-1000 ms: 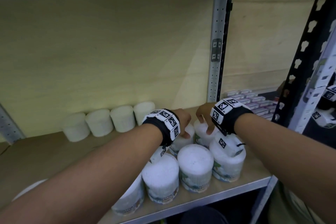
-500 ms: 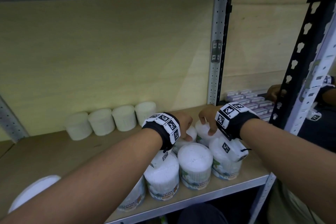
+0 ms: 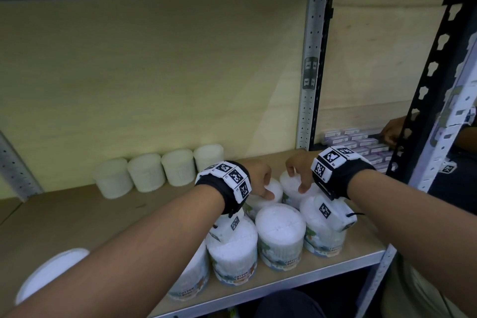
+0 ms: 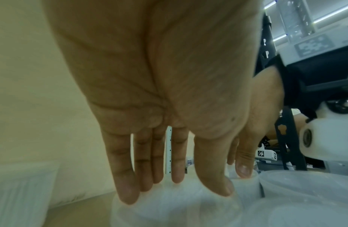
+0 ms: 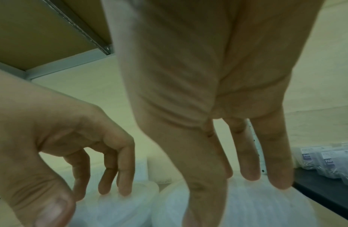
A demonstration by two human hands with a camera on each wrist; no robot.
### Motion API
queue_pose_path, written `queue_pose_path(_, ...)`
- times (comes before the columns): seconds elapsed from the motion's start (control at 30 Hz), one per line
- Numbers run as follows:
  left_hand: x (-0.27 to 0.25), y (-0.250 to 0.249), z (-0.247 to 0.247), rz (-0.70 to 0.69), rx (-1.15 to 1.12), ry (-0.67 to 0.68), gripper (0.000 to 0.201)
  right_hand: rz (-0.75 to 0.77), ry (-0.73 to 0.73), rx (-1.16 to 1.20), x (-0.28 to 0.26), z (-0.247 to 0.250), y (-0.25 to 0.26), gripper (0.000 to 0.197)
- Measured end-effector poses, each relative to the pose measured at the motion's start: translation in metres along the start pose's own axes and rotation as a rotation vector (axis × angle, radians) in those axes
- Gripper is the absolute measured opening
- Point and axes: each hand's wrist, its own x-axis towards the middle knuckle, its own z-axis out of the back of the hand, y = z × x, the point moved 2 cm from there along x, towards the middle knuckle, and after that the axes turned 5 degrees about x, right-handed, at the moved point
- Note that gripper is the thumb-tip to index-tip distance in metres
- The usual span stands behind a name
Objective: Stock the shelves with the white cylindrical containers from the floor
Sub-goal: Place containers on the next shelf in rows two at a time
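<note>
Pale yellow board backs the metal shelf unit [image 3: 311, 100] you face, and its wooden shelf board [image 3: 77, 214] carries all the stock in view. Your left hand [image 3: 258, 179] sits on the top of a cotton bud tub [image 3: 268, 192] near the middle of the board; the left wrist view shows its fingers [image 4: 128, 176] long and nearly straight, tips touching the lid's far rim with the thumb on the near rim, so it rests there without a clear grip. Your right hand [image 3: 299, 170] is just at 3 o'clock from it, on the neighbouring tub [image 3: 291, 186], fingers [image 5: 249, 155] likewise extended downward over the lid, thumb at the near edge. The two tubs stand touching.

At 6 o'clock from your hands, a front row of three cotton bud tubs [image 3: 280, 237] lines the shelf's near edge, labels facing you; a fourth is partly hidden under your left forearm. At 10 o'clock, against the back board, four plain white containers [image 3: 157, 171] stand upright in a row, side by side. One white lid [image 3: 49, 271] shows at 8 o'clock, cut off by your arm.

Past the upright at 2 o'clock, small purple-and-white boxes [image 3: 361, 142] lie stacked, and another person's hand [image 3: 391, 131] touches them.
</note>
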Motion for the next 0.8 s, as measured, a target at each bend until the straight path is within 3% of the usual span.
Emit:
queue_pose_path(0.2,-0.007,0.019,0.008,0.045,-0.091,0.005,0.039,-0.038,0.034,0.036,0.000,0.007,0.004,0.045)
queue_pose_path(0.37,-0.014,0.053,0.014,0.103,-0.178,-0.021,0.034,-0.099,-0.043,0.030,0.013,0.018,0.019,0.016)
queue_pose_path(0.5,-0.019,0.091,0.013,0.172,-0.193,-0.059,0.034,-0.066,-0.093,0.120,0.030,0.034,0.042,0.033)
queue_pose_path(0.8,-0.023,0.185,0.001,0.323,-0.226,-0.160,0.041,0.061,-0.255,0.226,0.088,0.058,0.088,0.031)
